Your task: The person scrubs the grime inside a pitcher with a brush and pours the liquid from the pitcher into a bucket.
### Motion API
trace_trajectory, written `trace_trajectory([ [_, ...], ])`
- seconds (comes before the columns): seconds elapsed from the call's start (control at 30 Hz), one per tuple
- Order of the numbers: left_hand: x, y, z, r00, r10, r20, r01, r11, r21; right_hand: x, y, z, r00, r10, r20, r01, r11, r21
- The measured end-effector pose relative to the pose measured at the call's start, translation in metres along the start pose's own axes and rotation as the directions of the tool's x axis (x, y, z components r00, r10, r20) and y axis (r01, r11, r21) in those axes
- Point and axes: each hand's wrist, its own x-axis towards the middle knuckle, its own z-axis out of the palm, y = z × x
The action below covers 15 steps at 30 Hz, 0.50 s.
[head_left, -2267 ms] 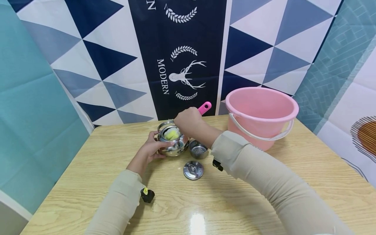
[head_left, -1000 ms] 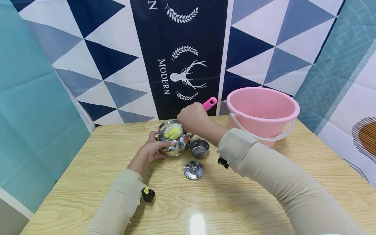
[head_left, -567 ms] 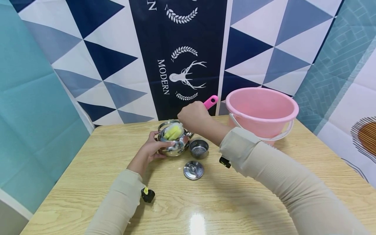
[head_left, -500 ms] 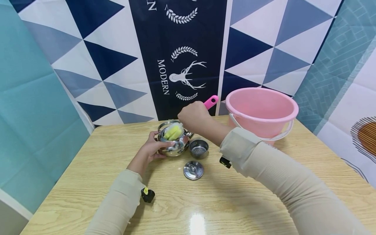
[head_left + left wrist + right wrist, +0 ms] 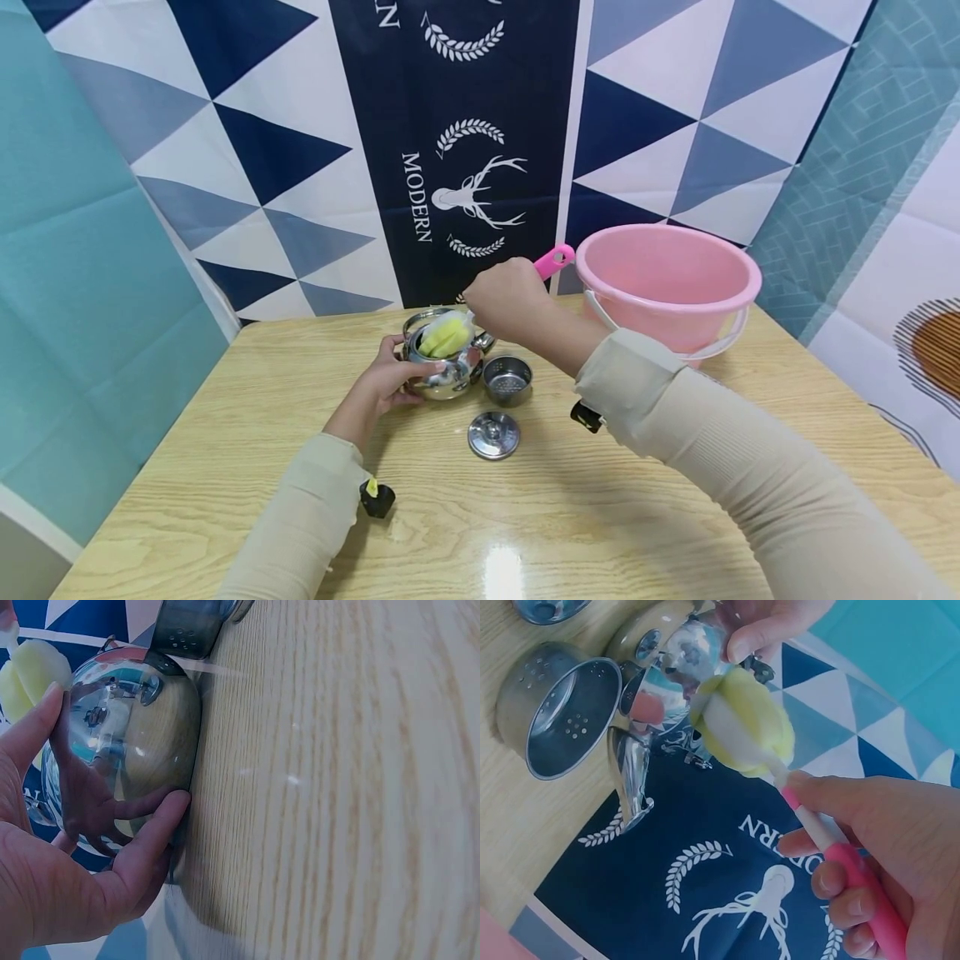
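My left hand (image 5: 390,373) grips the side of a small shiny steel teapot (image 5: 448,382), thumb near its rim and fingers low on the body. The pot stands on the table, lidless, its handle raised behind the mouth. In the right wrist view, my right hand (image 5: 877,862) holds a sponge brush (image 5: 757,739) by its pink and white handle. Its yellow sponge head sits at the pot's mouth, mostly showing above the rim; how much is inside I cannot tell. The spout (image 5: 634,776) points away from the left hand.
A perforated steel strainer basket (image 5: 508,380) stands right of the teapot, close to it. Nearer me lies the round steel lid (image 5: 493,435). A pink bucket (image 5: 663,321) with a white handle stands at the back right, by the patterned cloth backdrop (image 5: 465,100).
The sponge brush has risen from inside the pot to its mouth, with my right hand moving up and right. The left hand and teapot have stayed in place.
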Motion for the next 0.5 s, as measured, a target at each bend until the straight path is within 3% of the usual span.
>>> trace_trajectory([
  [0.5, 0.001, 0.000, 0.002, 1.000, -0.002, -0.009, 0.001, 1.000, -0.007, -0.017, 0.009, 0.011, 0.990, 0.043, -0.133, -0.045, 0.999, -0.012],
])
